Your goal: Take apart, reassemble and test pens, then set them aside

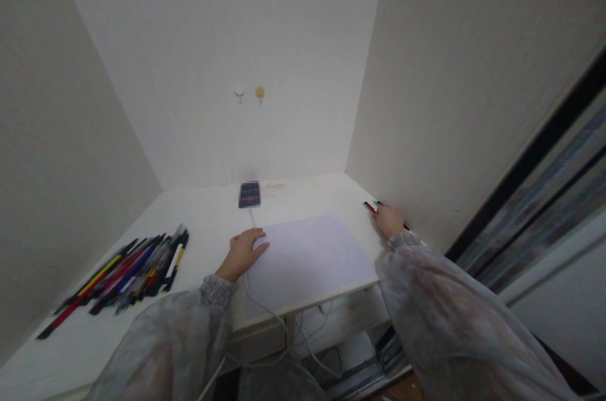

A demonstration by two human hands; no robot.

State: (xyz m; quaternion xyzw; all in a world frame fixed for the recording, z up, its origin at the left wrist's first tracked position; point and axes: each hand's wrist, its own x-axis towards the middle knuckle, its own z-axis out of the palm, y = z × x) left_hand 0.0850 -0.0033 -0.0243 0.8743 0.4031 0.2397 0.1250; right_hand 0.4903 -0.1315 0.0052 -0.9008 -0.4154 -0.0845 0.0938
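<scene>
My left hand point(243, 254) lies at the left edge of a sheet of white paper point(312, 256), fingers stretched out and apart, with nothing in them. At the table's right edge, my right hand point(390, 221) is closed over a few pens. A red pen point(370, 207) pokes out past its fingers, with a dark tip beside it and a dark end behind the hand. The rest of these pens is hidden under the hand. On the left side of the table is a heap of pens and markers point(137, 271) in black, red, yellow, blue and white.
A phone point(249, 194) lies near the back wall, and a white cable point(265, 307) runs from it past my left hand and over the front edge. Two small hooks point(260, 93) are on the back wall. Side walls enclose the white table point(208, 211).
</scene>
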